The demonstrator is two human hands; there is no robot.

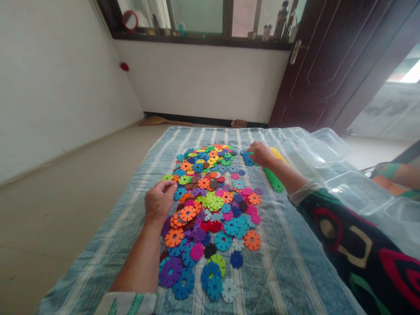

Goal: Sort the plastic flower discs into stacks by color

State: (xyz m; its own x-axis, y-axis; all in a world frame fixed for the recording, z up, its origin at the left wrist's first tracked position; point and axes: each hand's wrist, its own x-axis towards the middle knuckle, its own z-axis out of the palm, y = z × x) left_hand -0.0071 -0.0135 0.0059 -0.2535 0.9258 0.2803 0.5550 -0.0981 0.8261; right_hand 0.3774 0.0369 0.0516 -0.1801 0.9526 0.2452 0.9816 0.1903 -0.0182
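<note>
Clearly, the risk sits at the right hand (260,154), its grip closed on blue snowflake discs (248,158): a careless swing could knock the green disc chain (274,180) just beside it or the clear plastic boxes (357,188). The left hand (159,202) rests curled on the heaped discs (210,197), its hold unclear, atop the striped quilt (98,245).

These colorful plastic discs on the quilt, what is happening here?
A person is handling snowflake-shaped plastic discs spread on a striped blue quilt. The left hand sits at the pile's edge, just above orange discs. The right hand touches a small cluster of blue discs, next to a green stack of discs and a yellow stack. Clear plastic boxes stand to the right.
</note>
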